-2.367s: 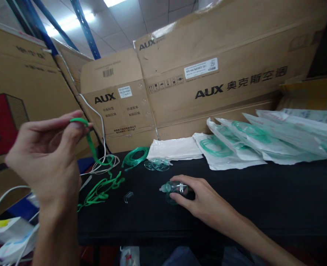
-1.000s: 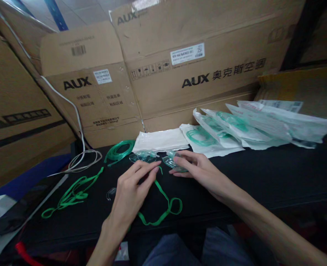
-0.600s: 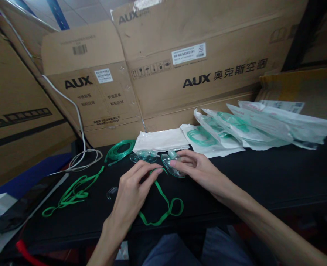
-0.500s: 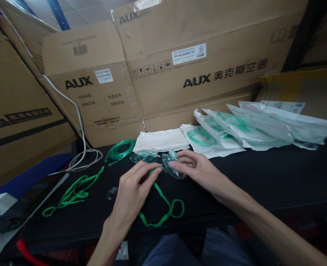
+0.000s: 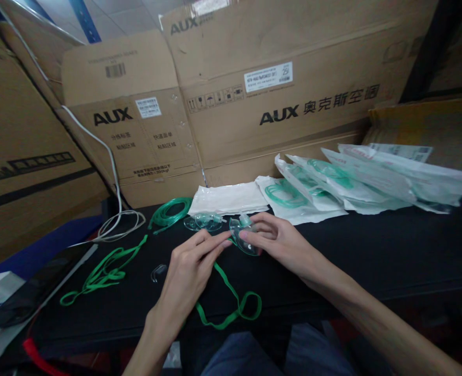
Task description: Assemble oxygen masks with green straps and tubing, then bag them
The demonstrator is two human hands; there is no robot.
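My right hand (image 5: pixel 272 235) is closed around the side of a clear oxygen mask (image 5: pixel 244 241) with a pale green connector on top. My left hand (image 5: pixel 199 256) pinches the end of a green elastic strap (image 5: pixel 227 284) right at the mask's left edge. From there the strap hangs down to the black table and ends in a loop near the front. Whether the strap passes through the mask's edge is hidden by my left fingers. Just behind, another clear mask (image 5: pixel 204 222) lies on the table.
At left lie more green straps (image 5: pixel 105 277), a coil of green tubing (image 5: pixel 170 214) and a small clear clip-like piece (image 5: pixel 159 272). White packets (image 5: pixel 231 197) and bagged masks with tubing (image 5: pixel 324 180) line the back. Cardboard boxes (image 5: pixel 223 120) stand behind them. A white cable (image 5: pixel 115 183) hangs left.
My left fingers have moved slightly right with the strap end, up against the mask's edge. The strap's loop has shifted a little. My right hand stays on the mask.
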